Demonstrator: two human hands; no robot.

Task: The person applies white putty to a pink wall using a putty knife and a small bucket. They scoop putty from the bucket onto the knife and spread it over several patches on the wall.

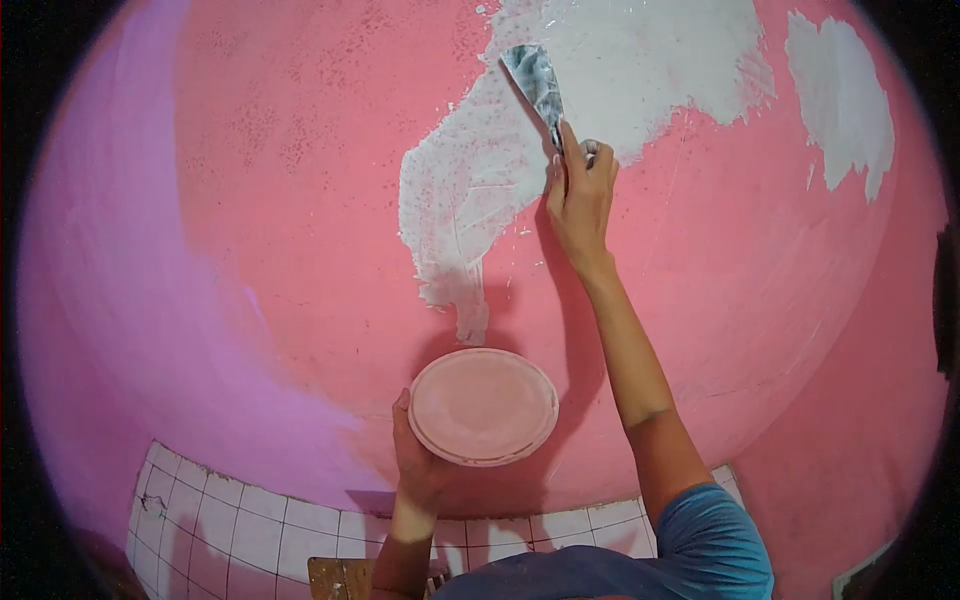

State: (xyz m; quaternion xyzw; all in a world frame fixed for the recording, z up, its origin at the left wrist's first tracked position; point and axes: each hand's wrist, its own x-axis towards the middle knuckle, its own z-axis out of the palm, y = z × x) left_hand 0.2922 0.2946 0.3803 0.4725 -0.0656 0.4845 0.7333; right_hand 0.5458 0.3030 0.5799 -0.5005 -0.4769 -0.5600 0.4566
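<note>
My right hand [582, 195] is closed around the handle of a putty knife [537, 82]. Its wide metal blade, smeared with white and grey, lies over a patch of whitish putty [630, 65] on the pink wall [330, 200]. Lower down, my left hand [415, 450] grips the left edge of a round, pale pinkish lid-like piece [483, 405] with a raised rim. It is held in front of the wall, below the tail of the putty. The left fingers beneath it are hidden.
A separate putty patch [840, 105] is at the upper right. Purple paint [110, 250] covers the wall's left side. White tiles [255, 525] run along the bottom. A brown wooden piece [340, 578] shows beside my left forearm. A dark object [946, 300] stands at the right edge.
</note>
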